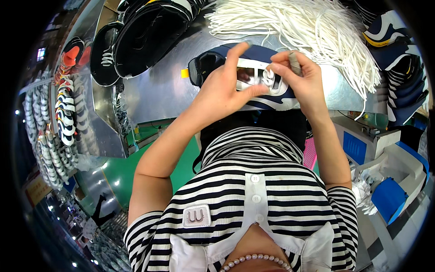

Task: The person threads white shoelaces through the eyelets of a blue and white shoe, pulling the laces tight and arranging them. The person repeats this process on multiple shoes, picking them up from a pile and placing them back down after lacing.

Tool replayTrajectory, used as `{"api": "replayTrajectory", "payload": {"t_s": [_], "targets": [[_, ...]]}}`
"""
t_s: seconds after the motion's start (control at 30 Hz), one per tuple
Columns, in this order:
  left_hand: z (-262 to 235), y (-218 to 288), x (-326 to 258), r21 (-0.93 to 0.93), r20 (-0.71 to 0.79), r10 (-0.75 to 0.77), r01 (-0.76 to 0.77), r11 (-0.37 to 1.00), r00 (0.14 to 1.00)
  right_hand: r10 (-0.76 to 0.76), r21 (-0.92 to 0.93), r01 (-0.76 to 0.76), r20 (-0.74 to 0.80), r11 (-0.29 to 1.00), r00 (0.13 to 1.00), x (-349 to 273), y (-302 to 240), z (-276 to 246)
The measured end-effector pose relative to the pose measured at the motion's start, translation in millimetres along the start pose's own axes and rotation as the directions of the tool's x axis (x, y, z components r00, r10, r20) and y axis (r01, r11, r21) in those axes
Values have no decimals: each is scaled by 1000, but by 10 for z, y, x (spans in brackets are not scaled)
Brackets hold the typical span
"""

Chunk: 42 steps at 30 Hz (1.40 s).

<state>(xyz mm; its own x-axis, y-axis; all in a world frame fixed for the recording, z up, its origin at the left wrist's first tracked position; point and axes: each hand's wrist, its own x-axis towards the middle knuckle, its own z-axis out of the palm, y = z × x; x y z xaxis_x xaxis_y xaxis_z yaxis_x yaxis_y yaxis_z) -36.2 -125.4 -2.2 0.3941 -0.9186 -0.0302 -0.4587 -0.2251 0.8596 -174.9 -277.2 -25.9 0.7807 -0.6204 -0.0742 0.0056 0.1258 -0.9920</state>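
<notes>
Navy and white, the shoe (261,51) in front of you lies on the metal worktop (167,93) between twelve and one o'clock of your view, its dark opening toward nine o'clock and a small yellow tab (185,73) jutting out beyond that end. Your left hand (223,89) is spread across the shoe, index finger stretched toward twelve o'clock and thumb toward three, lying over the white-edged front opening. Your right hand (304,78) comes at the shoe from its three o'clock side, thumb and index fingertips close together beside the white lace (268,80), which is bunched in loops over that opening; whether they pinch it, you cannot tell from this view. Something grey (295,63) is wrapped around one finger of that hand. At one o'clock, a thick heap of loose white laces (290,25) spreads over the worktop, its ends trailing toward the near edge. Black shoes (152,43) sit at eleven o'clock, and more navy shoes (408,81) are stacked between two and three. Between three and four stands a pale machine with blue panels (389,199); at eight, green floor (118,177) shows below the worktop.
</notes>
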Motion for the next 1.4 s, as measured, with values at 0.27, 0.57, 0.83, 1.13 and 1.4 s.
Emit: {"api": "replayTrajectory", "payload": {"t_s": [0.27,0.57,0.83,1.13,1.4], "targets": [[287,-72,104,297,-367,-32,150,943,930,-61,-233,45,-60,971,996,98,52,153],[333,-75,100,323,-440,-6,165,932,898,-170,-444,117,-82,888,982,-106,-6,67],[337,-55,79,372,-439,56,124,920,897,-125,-647,153,89,747,988,-219,-185,-40],[392,-76,22,181,-397,92,-21,983,913,-163,-767,318,274,558,948,13,-140,68],[323,-73,30,58,-332,-22,43,997,943,20,-804,236,294,546,956,15,-366,17]]}}
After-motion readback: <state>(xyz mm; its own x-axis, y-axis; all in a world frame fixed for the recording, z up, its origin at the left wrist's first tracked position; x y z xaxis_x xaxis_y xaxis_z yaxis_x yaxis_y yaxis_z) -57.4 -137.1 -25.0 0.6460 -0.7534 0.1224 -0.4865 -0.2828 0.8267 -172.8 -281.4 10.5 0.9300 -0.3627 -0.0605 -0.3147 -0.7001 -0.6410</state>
